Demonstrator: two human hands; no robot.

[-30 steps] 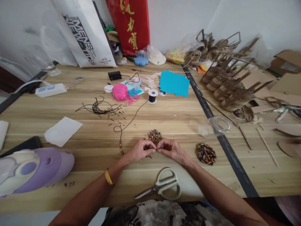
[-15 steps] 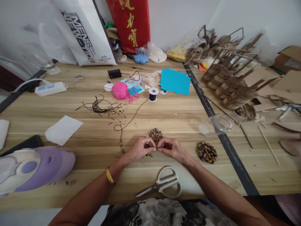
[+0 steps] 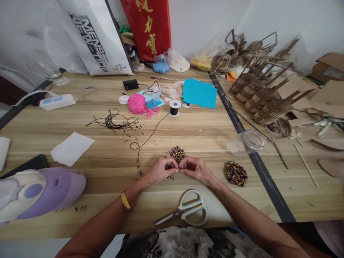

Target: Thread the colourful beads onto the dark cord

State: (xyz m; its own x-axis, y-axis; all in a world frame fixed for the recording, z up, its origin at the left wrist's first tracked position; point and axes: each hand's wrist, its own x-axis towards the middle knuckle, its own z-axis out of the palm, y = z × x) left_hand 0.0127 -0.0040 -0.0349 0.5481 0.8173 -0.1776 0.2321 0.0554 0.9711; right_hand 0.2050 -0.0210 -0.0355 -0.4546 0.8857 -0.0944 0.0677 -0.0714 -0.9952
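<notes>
My left hand (image 3: 160, 170) and my right hand (image 3: 195, 169) meet fingertip to fingertip, both pinched closed. Between them shows a tiny bead (image 3: 180, 169), on the right fingers' side. The left fingers grip the end of a thin black cord (image 3: 154, 131), mostly hidden by the hand. That cord runs from a white-flanged spool (image 3: 174, 108), loops on the table, and carries a row of colourful strung beads (image 3: 139, 167) beside my left wrist. Just beyond my fingertips lies a heap of loose mixed beads (image 3: 177, 153). Scissors (image 3: 185, 212) with pale handles rest near my body.
Coiled bead strings (image 3: 235, 174) lie to the right. Cut black cords (image 3: 114, 122), pink yarn (image 3: 137, 103) and blue sheets (image 3: 200, 93) are further back. A purple-and-white device (image 3: 51, 191) stands left; small woven baskets (image 3: 264, 95) crowd the back right.
Both hands stay pinched together in nearly the same spot. The whole view shifts very slightly; nothing on the table has visibly moved.
</notes>
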